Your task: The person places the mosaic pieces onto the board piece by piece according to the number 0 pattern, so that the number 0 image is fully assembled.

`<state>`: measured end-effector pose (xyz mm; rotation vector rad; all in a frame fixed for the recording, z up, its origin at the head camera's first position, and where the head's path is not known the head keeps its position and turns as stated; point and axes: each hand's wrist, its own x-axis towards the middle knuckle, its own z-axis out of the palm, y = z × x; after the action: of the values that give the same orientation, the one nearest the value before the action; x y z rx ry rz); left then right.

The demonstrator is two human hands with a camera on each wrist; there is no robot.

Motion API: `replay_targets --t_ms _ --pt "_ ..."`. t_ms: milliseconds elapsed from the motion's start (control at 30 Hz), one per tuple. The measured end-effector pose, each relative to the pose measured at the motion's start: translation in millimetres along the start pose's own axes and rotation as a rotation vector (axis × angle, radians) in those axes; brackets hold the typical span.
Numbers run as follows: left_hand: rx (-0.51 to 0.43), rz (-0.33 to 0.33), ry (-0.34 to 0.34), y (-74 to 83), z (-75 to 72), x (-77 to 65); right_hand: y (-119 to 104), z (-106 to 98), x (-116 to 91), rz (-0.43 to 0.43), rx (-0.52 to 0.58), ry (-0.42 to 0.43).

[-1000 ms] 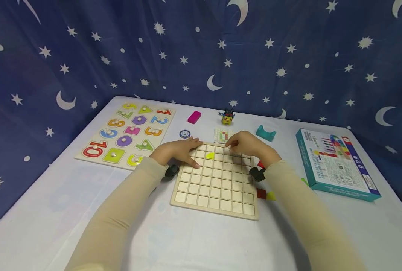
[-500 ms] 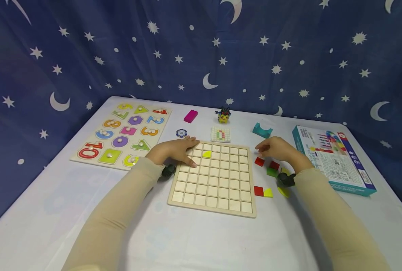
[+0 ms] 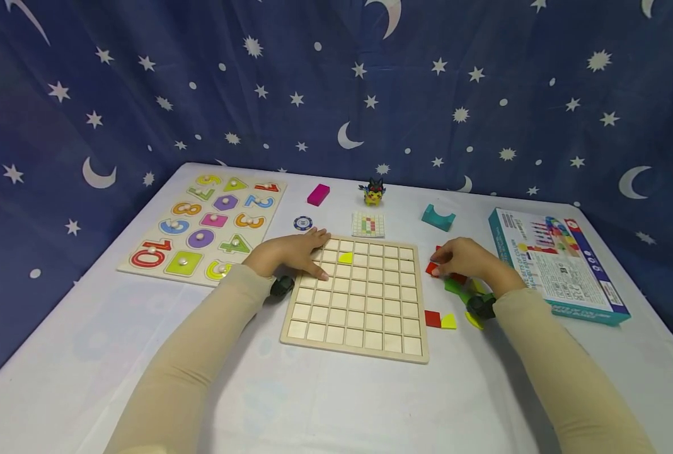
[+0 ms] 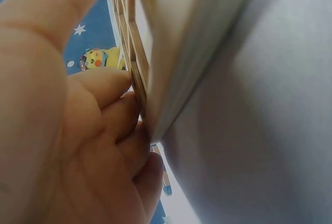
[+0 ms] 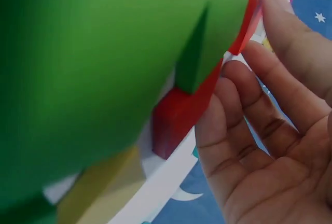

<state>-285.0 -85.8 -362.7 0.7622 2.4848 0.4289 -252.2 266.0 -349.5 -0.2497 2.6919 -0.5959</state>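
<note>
My left hand [image 3: 292,253] rests on the upper left corner of a wooden grid board [image 3: 355,307], its fingers spread along the rim. In the left wrist view, the fingertips touch the edge of the board. One yellow quarter-round tile [image 3: 345,257] lies in a cell near the top of the grid. Right of the board, my right hand [image 3: 474,261] pinches a red square tile [image 5: 250,21] between thumb and fingers. The tile looks low over the table. Beneath and beside that hand lie green tiles [image 3: 454,285], another red tile [image 5: 176,123] and yellow ones, partly hidden.
A red square tile [image 3: 433,319] and a yellow tile [image 3: 448,322] lie at the board's right edge. Behind stand a pattern card [image 3: 368,225], poker chip [image 3: 303,223], magenta block [image 3: 318,195], toy figure [image 3: 373,192] and teal arch [image 3: 438,218]. A number puzzle [image 3: 200,238] and box [image 3: 557,261] flank them.
My right hand has moved off the board to the right, then down onto the loose tiles, where it takes a red square tile. The left hand stays on the board.
</note>
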Motion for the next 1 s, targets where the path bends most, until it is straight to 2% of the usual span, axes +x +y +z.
replay_targets --t_ms 333,700,867,1000 --pt "-0.003 -0.003 0.001 1.2 -0.8 -3.0 -8.1 3.7 2.3 -0.061 -0.007 0.007" --pt "-0.004 -0.004 0.005 -0.9 0.4 -0.3 -16.7 -8.7 4.0 -0.043 -0.007 0.137" --pt "0.007 -0.02 0.001 1.2 0.0 -0.8 -23.1 -9.5 12.1 -0.064 0.037 0.128" --pt "0.012 -0.022 0.006 3.1 0.3 -0.8 -36.8 -6.8 19.9 -0.08 0.067 0.101"
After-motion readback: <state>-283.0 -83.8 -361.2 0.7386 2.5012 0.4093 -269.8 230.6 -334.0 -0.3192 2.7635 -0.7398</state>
